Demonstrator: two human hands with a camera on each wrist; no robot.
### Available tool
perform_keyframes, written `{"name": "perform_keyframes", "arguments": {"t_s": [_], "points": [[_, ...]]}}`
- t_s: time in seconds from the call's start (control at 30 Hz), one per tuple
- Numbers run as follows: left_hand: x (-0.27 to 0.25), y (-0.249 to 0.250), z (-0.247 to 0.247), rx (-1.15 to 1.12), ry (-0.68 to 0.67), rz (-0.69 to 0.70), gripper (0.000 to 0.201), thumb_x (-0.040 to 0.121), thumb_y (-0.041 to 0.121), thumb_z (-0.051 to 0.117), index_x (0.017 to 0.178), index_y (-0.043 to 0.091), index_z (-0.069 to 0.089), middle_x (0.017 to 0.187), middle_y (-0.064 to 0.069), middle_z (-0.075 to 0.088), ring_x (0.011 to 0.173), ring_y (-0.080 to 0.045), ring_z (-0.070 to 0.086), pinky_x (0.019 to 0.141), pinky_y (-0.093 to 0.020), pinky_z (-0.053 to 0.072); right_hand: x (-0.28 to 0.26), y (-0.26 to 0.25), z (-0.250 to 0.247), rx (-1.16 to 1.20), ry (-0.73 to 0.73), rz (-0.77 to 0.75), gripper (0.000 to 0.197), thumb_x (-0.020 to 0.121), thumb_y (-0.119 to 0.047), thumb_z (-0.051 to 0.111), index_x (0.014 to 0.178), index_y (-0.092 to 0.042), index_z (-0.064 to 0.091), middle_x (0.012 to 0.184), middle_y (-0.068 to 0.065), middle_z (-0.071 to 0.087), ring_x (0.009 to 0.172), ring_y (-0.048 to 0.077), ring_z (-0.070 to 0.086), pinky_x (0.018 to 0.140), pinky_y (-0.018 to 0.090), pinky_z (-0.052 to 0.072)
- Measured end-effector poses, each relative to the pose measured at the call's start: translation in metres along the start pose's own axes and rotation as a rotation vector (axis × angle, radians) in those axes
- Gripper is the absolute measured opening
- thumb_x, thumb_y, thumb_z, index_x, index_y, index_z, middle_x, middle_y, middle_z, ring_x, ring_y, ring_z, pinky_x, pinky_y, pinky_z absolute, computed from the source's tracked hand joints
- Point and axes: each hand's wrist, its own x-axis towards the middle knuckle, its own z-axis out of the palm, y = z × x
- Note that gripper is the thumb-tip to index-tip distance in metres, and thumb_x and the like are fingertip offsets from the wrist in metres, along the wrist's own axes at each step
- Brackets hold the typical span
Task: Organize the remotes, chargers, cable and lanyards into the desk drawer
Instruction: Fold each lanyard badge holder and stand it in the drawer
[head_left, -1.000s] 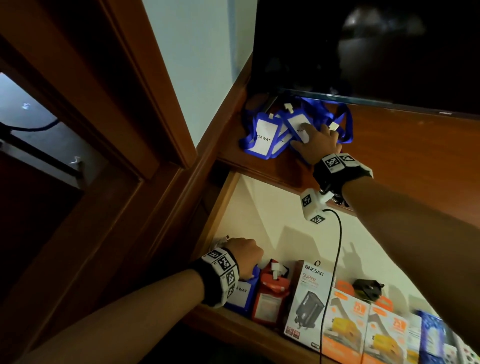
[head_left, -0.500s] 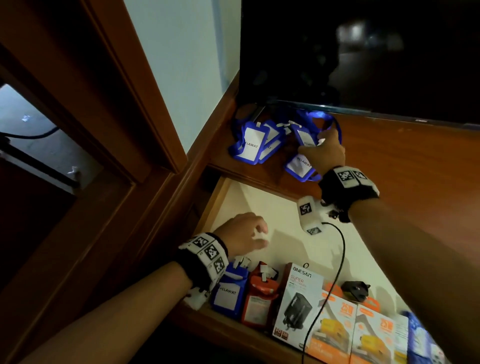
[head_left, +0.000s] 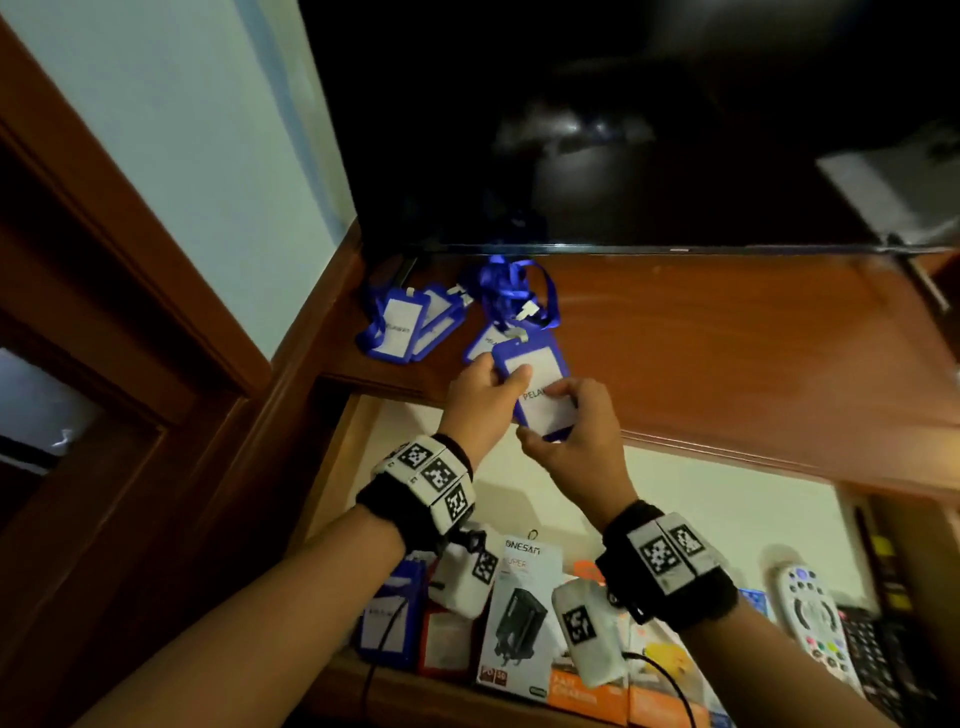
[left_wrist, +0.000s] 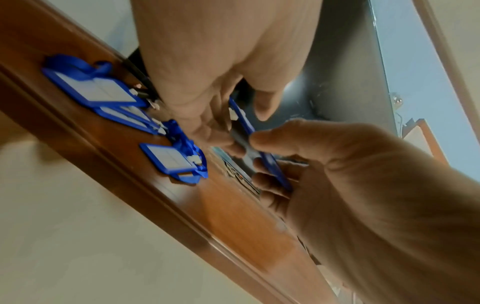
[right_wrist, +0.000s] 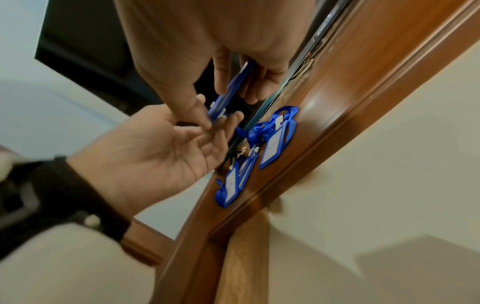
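Dim wooden desk top (head_left: 727, 338) under a dark screen. Spare lanyards (head_left: 400, 322) at 11 o'clock. Left hand (head_left: 480, 400) and right hand (head_left: 576, 431) both pinch one blue badge holder (head_left: 535, 384) above the open drawer (head_left: 727, 499); print partly covered.

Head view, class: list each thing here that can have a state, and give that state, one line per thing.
Desk drawer: pulled open, boxes and remotes inside.
Held blue badge holder: lifted, gripped by both hands.
Left hand: holds the badge's left edge.
Right hand: pinches its lower end.
Other lanyards: lying on the desktop.
Screen: dark.
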Motion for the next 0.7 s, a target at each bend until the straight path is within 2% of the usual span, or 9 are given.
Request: {"name": "perform_keyframes", "arguments": {"t_s": [0.07, 0.13, 0.23, 0.3, 0.37, 0.47, 0.57, 0.63, 0.7], "points": [[0.0, 0.005, 0.011, -0.01, 0.038, -0.009, 0.016, 0.089, 0.021, 0.06, 0.104, 0.019, 0.055, 0.103, -0.006, 0.067, 0.092, -0.023, 0.066, 0.082, -0.045, 0.056, -0.002, 0.002, -0.009, 0.065, -0.035, 0.046, 0.046, 0.069, -0.006, 0.078, 0.102, -0.015, 0.048, 0.102, 0.002, 0.052, 0.085, 0.013, 0.052, 0.066, 0.01, 0.041], [0.001, 0.012, 0.016, -0.02, 0.033, -0.015, 0.02, 0.09, 0.012, 0.059, 0.105, 0.023, 0.054, 0.105, -0.007, 0.066, 0.094, -0.025, 0.065, 0.081, -0.044, 0.056, 0.0, 0.004, -0.019, 0.143, -0.063, 0.092, 0.042, 0.072, -0.006, 0.076, 0.098, -0.019, 0.047, 0.097, 0.0, 0.057, 0.084, 0.012, 0.057, 0.065, 0.013, 0.046], [0.003, 0.026, 0.013, 0.067, -0.03, 0.034, 0.03, 0.09, 0.005, 0.056, 0.109, 0.028, 0.053, 0.109, -0.006, 0.063, 0.096, -0.026, 0.063, 0.083, -0.046, 0.056, 0.007, 0.008, -0.037, 0.216, 0.051, 0.197, 0.028, 0.079, -0.008, 0.07, 0.093, -0.022, 0.049, 0.094, -0.003, 0.06, 0.086, 0.02, 0.059, 0.071, 0.033, 0.053], [0.0, 0.036, 0.007, 0.13, -0.12, 0.09, 0.039, 0.089, -0.001, 0.053, 0.107, 0.034, 0.056, 0.112, -0.006, 0.063, 0.096, -0.026, 0.063, 0.078, -0.042, 0.056, 0.015, 0.007, -0.051, 0.299, 0.099, 0.231, 0.026, 0.083, -0.003, 0.062, 0.099, -0.021, 0.052, 0.101, -0.003, 0.06, 0.09, 0.02, 0.057, 0.075, 0.034, 0.051], [-0.005, 0.045, -0.001, 0.196, -0.22, 0.151, 0.046, 0.089, -0.004, 0.052, 0.106, 0.038, 0.059, 0.112, -0.004, 0.064, 0.095, -0.025, 0.064, 0.074, -0.039, 0.056, 0.025, 0.002, -0.065, 0.393, 0.062, 0.219, 0.04, 0.082, 0.009, 0.051, 0.106, -0.023, 0.053, 0.109, -0.005, 0.058, 0.089, 0.02, 0.056, 0.074, 0.033, 0.048], [-0.017, 0.059, -0.013, 0.265, -0.366, 0.208, 0.049, 0.09, -0.003, 0.053, 0.107, 0.042, 0.059, 0.111, -0.003, 0.064, 0.094, -0.022, 0.064, 0.074, -0.039, 0.056, 0.038, -0.003, -0.08, 0.563, -0.201, 0.251, 0.066, 0.083, 0.018, 0.041, 0.122, -0.036, 0.05, 0.113, 0.004, 0.061, 0.086, 0.028, 0.063, 0.071, 0.038, 0.052], [-0.027, 0.067, -0.024, 0.33, -0.515, 0.24, 0.047, 0.09, -0.001, 0.055, 0.108, 0.043, 0.057, 0.107, 0.0, 0.064, 0.095, -0.017, 0.065, 0.074, -0.032, 0.057, 0.046, -0.002, -0.076, 0.591, -0.504, 0.253, 0.072, 0.085, 0.018, 0.041, 0.127, -0.039, 0.05, 0.118, 0.023, 0.058, 0.097, 0.034, 0.063, 0.082, 0.048, 0.055], [-0.031, 0.068, -0.029, 0.391, -0.57, 0.234, 0.046, 0.091, 0.003, 0.056, 0.109, 0.045, 0.056, 0.106, 0.0, 0.064, 0.094, -0.015, 0.065, 0.074, -0.029, 0.057, 0.048, -0.004, -0.066, 0.58, -0.612, 0.283, 0.063, 0.084, 0.02, 0.043, 0.121, -0.029, 0.056, 0.115, 0.012, 0.062, 0.096, 0.028, 0.065, 0.078, 0.041, 0.059], [-0.032, 0.067, -0.033, 0.424, -0.593, 0.216, 0.046, 0.091, 0.004, 0.056, 0.109, 0.047, 0.055, 0.107, -0.003, 0.064, 0.096, -0.017, 0.065, 0.077, -0.034, 0.058, 0.051, -0.009, -0.057, 0.465, -0.654, 0.249, 0.046, 0.085, 0.018, 0.049, 0.112, -0.017, 0.06, 0.105, 0.004, 0.065, 0.09, 0.018, 0.067, 0.069, 0.028, 0.058]]}}
